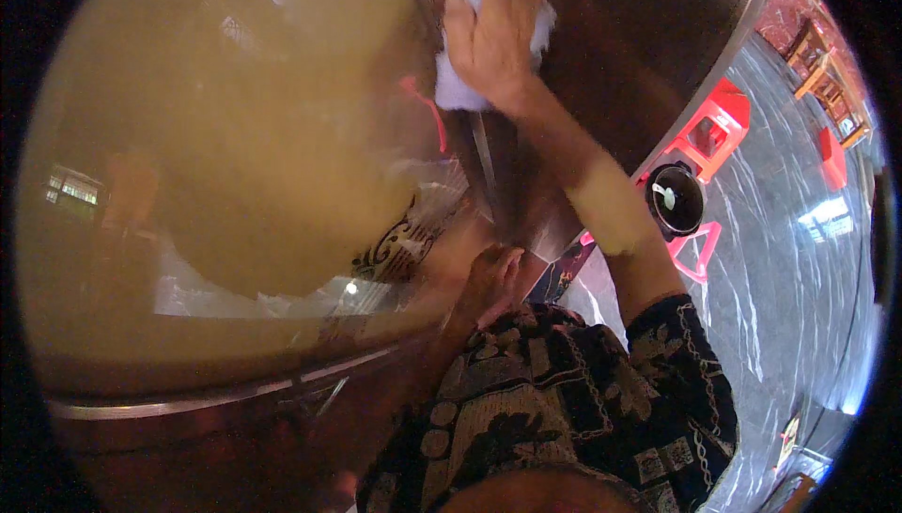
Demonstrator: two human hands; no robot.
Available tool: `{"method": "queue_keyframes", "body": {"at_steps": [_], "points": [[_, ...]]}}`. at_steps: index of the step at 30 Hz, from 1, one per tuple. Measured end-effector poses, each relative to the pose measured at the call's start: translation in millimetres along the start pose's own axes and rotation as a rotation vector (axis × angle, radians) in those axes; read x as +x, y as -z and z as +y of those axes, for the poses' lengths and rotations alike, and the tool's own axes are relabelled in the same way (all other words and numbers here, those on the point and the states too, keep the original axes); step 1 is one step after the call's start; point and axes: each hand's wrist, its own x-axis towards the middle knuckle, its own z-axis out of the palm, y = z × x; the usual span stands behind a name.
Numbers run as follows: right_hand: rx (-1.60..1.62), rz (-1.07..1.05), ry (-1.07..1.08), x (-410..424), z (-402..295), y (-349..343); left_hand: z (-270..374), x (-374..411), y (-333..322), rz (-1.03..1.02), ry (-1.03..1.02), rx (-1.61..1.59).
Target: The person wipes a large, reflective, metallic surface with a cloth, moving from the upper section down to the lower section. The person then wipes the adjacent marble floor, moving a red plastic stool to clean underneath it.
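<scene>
At the top centre, my right hand holds a bunched white cloth against a large, glossy brown surface. Its fingers are spread over the cloth, which shows on both sides of the hand. My left hand is lower down, close to my body and beside the surface; its fingers look bent and are partly blurred, and whether they hold anything is unclear. Between the hands runs a thin pale strip or seam. A red string-like mark and a dark scroll pattern show on the left, perhaps as reflections.
A metal edge strip borders the surface at lower left. On the right, a red plastic stool and a black pot with a pale ladle or spoon stand over the marbled floor. Wooden furniture is farther off.
</scene>
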Motion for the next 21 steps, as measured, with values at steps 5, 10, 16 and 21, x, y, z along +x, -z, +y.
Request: {"method": "queue_keyframes", "body": {"at_steps": [5, 10, 16, 21], "points": [[-0.158, -0.104, -0.115, -127.4, 16.3, 25.8, 16.4, 11.9, -8.1, -0.084, -0.023, 0.016], [0.032, -0.674, -0.918, -207.1, 7.0, 71.9, -6.3, 2.2, -29.1, -0.083, -0.153, -0.041], [0.168, -0.776, -0.519, -193.8, -31.3, 161.7, -24.1, -6.7, -43.6, -0.136, -0.196, -0.101], [0.013, -0.212, -0.463, -102.4, -34.5, 221.7, 3.9, 41.3, -27.6, 0.145, -0.426, -0.068]]}}
